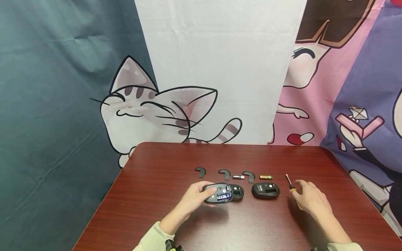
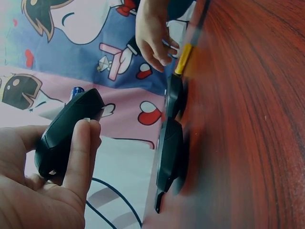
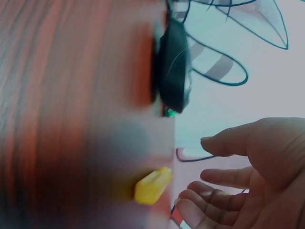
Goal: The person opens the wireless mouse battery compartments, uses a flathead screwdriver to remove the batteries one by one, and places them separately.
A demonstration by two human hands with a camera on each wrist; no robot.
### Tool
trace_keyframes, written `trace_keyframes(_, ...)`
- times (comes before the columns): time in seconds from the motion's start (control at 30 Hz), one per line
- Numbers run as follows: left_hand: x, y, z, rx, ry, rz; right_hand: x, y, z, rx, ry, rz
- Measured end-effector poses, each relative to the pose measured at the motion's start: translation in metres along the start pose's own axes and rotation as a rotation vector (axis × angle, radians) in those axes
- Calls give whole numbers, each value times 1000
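My left hand (image 1: pixel 198 195) grips a black computer mouse (image 1: pixel 214 197) underside up, raised off the table. Its battery slot is uncovered and holds a blue battery (image 1: pixel 224 197); in the left wrist view a blue battery end (image 2: pixel 76 92) pokes above the mouse's edge. My right hand (image 1: pixel 311 198) hovers by a screwdriver (image 1: pixel 289 181), whose yellow handle (image 3: pixel 152 186) lies on the table. In the right wrist view its thumb and fingers are apart, with nothing between them.
Two more mice lie upside down, one (image 1: pixel 238 192) partly behind the held mouse, another (image 1: pixel 265 190) to its right. Several curved black covers (image 1: pixel 200 172), a silver-white battery (image 1: pixel 238 177) and a gold-green battery (image 1: pixel 265 177) lie behind them on the brown table (image 1: pixel 150 184). A printed curtain (image 1: pixel 251 69) hangs behind.
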State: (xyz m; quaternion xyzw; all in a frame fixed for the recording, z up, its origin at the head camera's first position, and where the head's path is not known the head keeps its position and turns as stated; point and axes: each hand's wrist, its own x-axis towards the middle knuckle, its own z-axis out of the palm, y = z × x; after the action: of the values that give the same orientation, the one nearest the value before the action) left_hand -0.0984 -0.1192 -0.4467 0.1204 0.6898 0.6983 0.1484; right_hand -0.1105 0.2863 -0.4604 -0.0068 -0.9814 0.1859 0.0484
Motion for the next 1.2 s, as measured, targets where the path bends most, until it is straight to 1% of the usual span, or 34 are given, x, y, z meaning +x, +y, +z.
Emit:
trace_keyframes(0.13,-1,2,-3,16,6,4,-3,-12,-3,59,49,-47)
trace_keyframes(0.33,-2,4,-7,42,23,-2,-8,-31,-8,108,88,-111)
trace_keyframes(0.5,-2,6,-8,70,41,-13,-13,-48,-12,155,87,-127)
trace_keyframes(0.67,-2,5,-9,67,50,-25,-17,-67,-15,211,71,-127)
trace_keyframes(0.8,-1,5,-10,52,58,-27,-19,-78,-12,255,79,-147)
trace_keyframes(1.0,-2,6,-12,29,65,-32,-19,-94,-5,293,128,-211)
trace_keyframes(1.1,-2,6,-13,19,70,-34,-21,-101,0,309,117,-220)
trace_keyframes(1.2,-2,6,-14,14,71,-35,-23,-106,3,330,84,-198)
